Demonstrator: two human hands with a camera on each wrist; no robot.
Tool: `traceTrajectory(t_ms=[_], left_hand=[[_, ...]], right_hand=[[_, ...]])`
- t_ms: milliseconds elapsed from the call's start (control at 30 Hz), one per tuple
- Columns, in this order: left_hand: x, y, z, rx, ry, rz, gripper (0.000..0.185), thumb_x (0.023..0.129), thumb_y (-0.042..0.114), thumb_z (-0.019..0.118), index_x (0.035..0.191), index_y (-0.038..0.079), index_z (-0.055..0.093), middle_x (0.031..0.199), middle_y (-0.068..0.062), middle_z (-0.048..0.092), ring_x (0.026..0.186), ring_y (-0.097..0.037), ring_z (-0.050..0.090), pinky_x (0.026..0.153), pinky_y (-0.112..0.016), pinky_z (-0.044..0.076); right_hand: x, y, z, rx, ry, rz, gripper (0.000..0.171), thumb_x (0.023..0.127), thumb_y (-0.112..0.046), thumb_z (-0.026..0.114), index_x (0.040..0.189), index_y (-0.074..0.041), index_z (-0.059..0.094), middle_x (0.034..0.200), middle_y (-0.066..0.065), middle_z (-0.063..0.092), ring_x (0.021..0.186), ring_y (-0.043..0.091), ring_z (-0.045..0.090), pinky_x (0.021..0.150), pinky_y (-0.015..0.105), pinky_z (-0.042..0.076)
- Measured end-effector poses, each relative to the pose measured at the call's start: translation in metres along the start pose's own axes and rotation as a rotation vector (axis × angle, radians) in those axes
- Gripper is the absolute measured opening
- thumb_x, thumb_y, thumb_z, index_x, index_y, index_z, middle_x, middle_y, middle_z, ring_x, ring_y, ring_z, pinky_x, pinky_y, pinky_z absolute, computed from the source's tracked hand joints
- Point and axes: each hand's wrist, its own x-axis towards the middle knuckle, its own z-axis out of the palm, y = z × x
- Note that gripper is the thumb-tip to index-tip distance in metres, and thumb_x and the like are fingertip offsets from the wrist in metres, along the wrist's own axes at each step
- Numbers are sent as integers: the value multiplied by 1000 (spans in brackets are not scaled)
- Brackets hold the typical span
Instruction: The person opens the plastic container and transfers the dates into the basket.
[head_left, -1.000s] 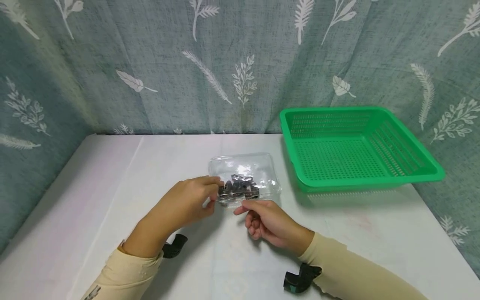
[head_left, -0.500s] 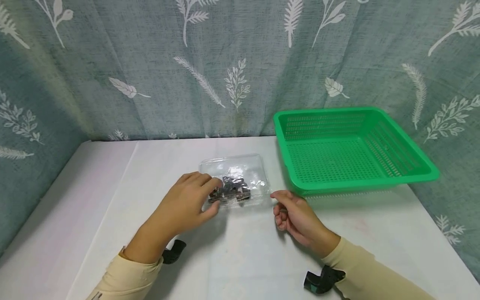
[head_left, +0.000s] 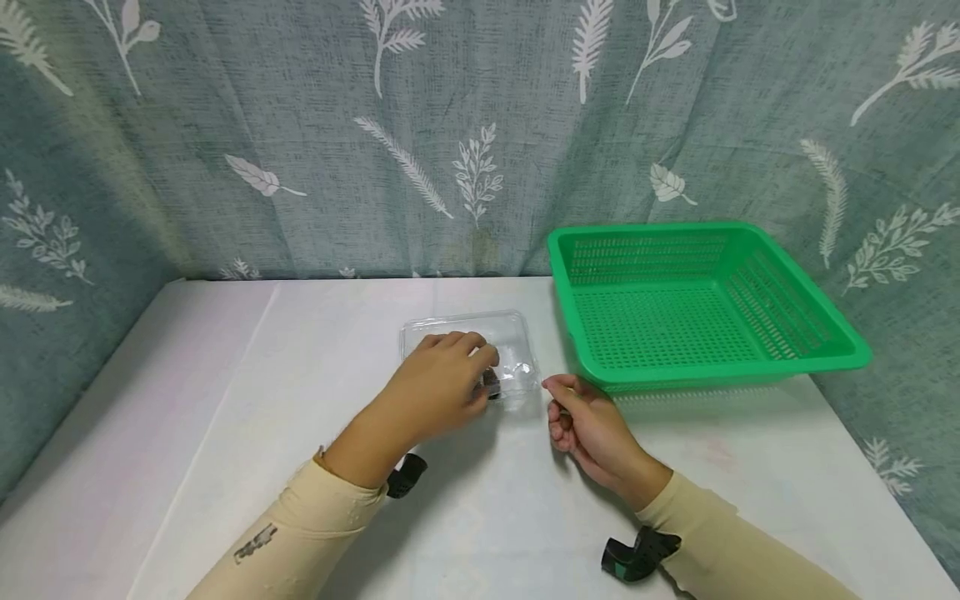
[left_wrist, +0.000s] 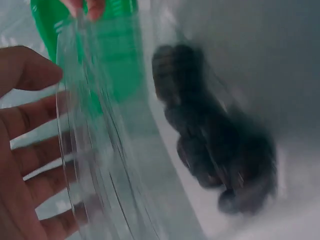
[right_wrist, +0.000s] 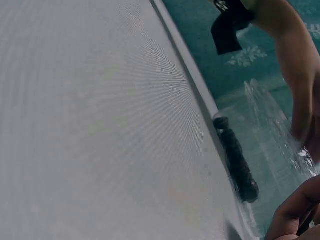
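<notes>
A hand could pass freely along the left edge of the table [head_left: 210, 400], up to its far left corner. A narrower strip lies between the clear container [head_left: 513, 337] and the far edge, where the curtain [head_left: 315, 229] rises like a wall. The left hand [head_left: 438, 387] blocks the container's near side; the right hand [head_left: 592, 433] crowds its near right corner — leaving little room beside the green basket [head_left: 697, 367], which bars the far right corner.

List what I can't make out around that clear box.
Head: most of the dark items, behind the left hand.
Left wrist: their exact count, blurred and overlapping.
Left wrist: most of the right hand, beyond the top edge.
Right wrist: part of the left hand, past the right edge.
</notes>
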Motion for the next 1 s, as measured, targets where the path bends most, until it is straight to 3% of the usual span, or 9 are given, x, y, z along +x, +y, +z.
traceTrajectory(t_ms=[200, 433, 600, 767, 1000], left_hand=[[16, 12, 6, 27, 2, 53, 30, 93, 24, 69, 121, 17, 63, 119, -5, 64, 114, -26, 62, 93, -47, 54], [17, 16, 9, 105, 63, 108, 35, 90, 39, 74, 116, 19, 64, 111, -2, 66, 101, -22, 65, 78, -41, 57], [15, 17, 7, 101, 38, 119, 42, 87, 45, 75, 119, 20, 64, 111, 0, 67, 102, -21, 65, 79, -40, 57], [15, 17, 5, 86, 14, 130, 36, 90, 40, 75, 119, 21, 65, 113, 0, 68, 107, -22, 66, 81, -41, 58], [14, 15, -4, 90, 101, 164, 25, 92, 37, 72, 111, 21, 68, 107, 2, 70, 100, -20, 69, 80, -39, 57]], right_hand=[[2, 3, 1, -17, -14, 23, 13, 107, -23, 47, 114, -13, 41, 70, -5, 51, 52, 5, 46, 46, 15, 38], [1, 4, 3, -40, -79, 66, 10, 109, -24, 42, 109, -14, 44, 70, -5, 52, 53, 5, 47, 48, 16, 40], [-2, 4, 2, -46, -167, 75, 20, 109, -27, 41, 105, -10, 52, 71, -5, 53, 54, 5, 50, 49, 18, 41], [-4, 4, -1, -27, -208, 63, 20, 108, -25, 43, 102, -11, 54, 72, -5, 54, 55, 6, 50, 50, 19, 40], [-7, 3, -2, -14, -270, 61, 19, 108, -23, 41, 97, -11, 52, 72, -5, 55, 55, 6, 52, 49, 18, 41]])
